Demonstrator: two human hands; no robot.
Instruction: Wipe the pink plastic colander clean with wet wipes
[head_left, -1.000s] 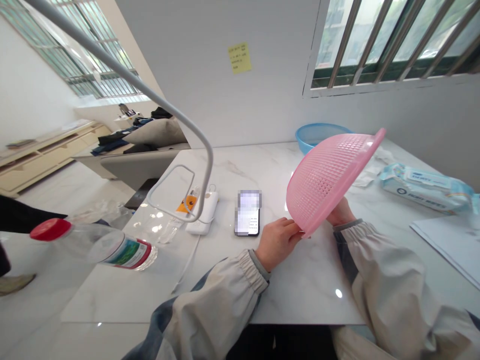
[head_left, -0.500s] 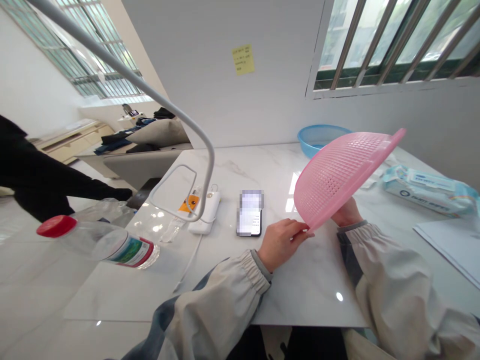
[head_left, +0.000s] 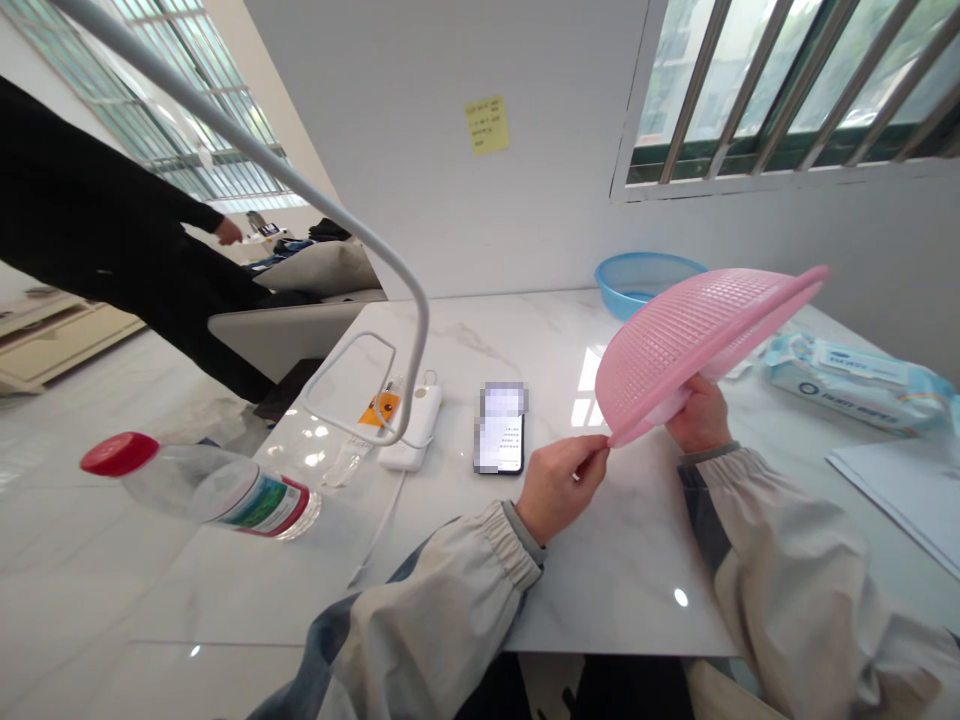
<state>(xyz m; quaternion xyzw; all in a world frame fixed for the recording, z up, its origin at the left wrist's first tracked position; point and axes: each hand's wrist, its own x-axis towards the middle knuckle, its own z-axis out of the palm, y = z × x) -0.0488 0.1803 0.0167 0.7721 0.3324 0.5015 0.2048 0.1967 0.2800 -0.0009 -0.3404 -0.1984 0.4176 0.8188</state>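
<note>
As hands point(head_left: 561, 490) point(head_left: 699, 422) tilt a pink colander point(head_left: 694, 350), wipes point(head_left: 855, 385) seem just beyond

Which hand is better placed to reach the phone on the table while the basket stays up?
Left, probably. The left hand only pinches the rim of the pink plastic basket and lies closest to the phone. The right hand sits farther off, under the basket, bearing it.
</note>
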